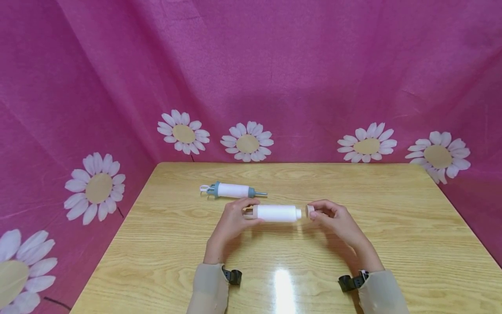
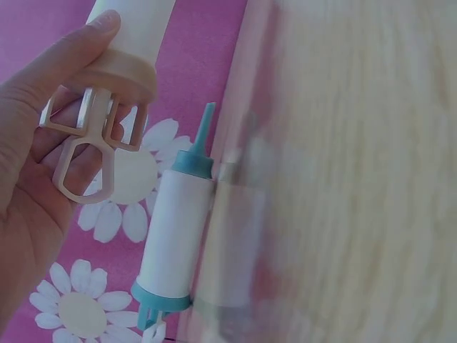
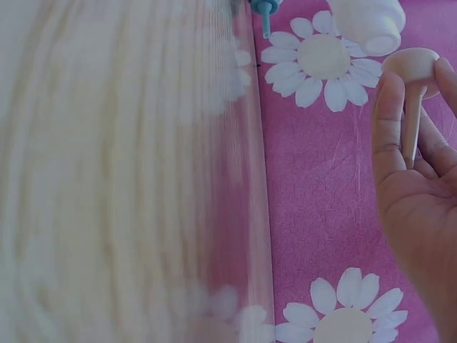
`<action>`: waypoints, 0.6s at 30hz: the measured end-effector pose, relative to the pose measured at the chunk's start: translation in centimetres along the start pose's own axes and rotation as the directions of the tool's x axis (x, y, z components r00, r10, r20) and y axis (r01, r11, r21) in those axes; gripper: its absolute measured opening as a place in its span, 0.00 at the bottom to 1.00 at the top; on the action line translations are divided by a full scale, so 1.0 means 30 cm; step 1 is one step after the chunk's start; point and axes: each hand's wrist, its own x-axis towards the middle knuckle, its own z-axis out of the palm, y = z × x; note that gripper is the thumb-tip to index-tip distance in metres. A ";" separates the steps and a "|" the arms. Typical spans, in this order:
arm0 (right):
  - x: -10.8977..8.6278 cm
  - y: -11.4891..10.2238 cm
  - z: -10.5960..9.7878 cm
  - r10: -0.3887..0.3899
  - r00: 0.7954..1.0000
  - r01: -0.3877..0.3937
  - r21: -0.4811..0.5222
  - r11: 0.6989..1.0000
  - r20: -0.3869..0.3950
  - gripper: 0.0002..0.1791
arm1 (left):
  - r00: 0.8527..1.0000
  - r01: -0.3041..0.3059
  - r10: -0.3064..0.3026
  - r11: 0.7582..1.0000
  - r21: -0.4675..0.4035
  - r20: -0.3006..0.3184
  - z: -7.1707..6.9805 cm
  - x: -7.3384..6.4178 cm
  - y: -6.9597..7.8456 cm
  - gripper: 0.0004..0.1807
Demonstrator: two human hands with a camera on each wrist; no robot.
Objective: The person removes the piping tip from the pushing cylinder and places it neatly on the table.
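Observation:
My left hand (image 1: pixel 234 216) grips a syringe-like dispenser with a white barrel (image 1: pixel 276 213) near its beige collar (image 2: pixel 118 75). Finger loops and a plunger ring (image 2: pixel 86 171) extend from that collar, seen in the left wrist view. The barrel lies roughly level, its narrow open end pointing right. Between the thumb and fingers of my right hand (image 1: pixel 333 218) is a beige nozzle cap (image 3: pixel 411 66) with a thin spout. A small gap separates the cap from the barrel's narrow end. Behind my left hand, a second dispenser (image 1: pixel 233 190) with teal ends lies on the table.
The wooden table (image 1: pixel 298 270) reaches back to a pink curtain (image 1: pixel 298 78) printed with white daisies. Straps with small black devices are on both wrists. A bright reflection shows at the table's front middle.

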 end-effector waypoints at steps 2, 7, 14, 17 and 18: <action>0.000 0.001 -0.001 -0.015 1.000 0.015 0.008 1.000 0.003 0.21 | 1.000 0.010 -0.010 1.000 0.005 0.003 0.005 -0.001 -0.006 0.25; 0.000 0.000 -0.001 -0.021 1.000 0.021 0.023 1.000 0.017 0.20 | 0.999 0.037 -0.037 0.999 -0.008 0.018 0.015 -0.004 -0.018 0.25; -0.002 -0.002 -0.002 -0.015 1.000 0.015 0.013 1.000 0.023 0.21 | 0.994 0.092 -0.092 0.996 -0.006 0.058 0.025 -0.008 -0.027 0.24; -0.004 -0.006 -0.001 -0.016 1.000 0.015 0.009 1.000 0.024 0.21 | 0.992 0.104 -0.104 0.995 0.000 0.077 0.027 -0.010 -0.030 0.24; -0.005 -0.008 0.000 -0.014 1.000 0.013 0.007 1.000 0.024 0.21 | 0.990 0.109 -0.108 0.994 -0.002 0.086 0.027 -0.010 -0.032 0.25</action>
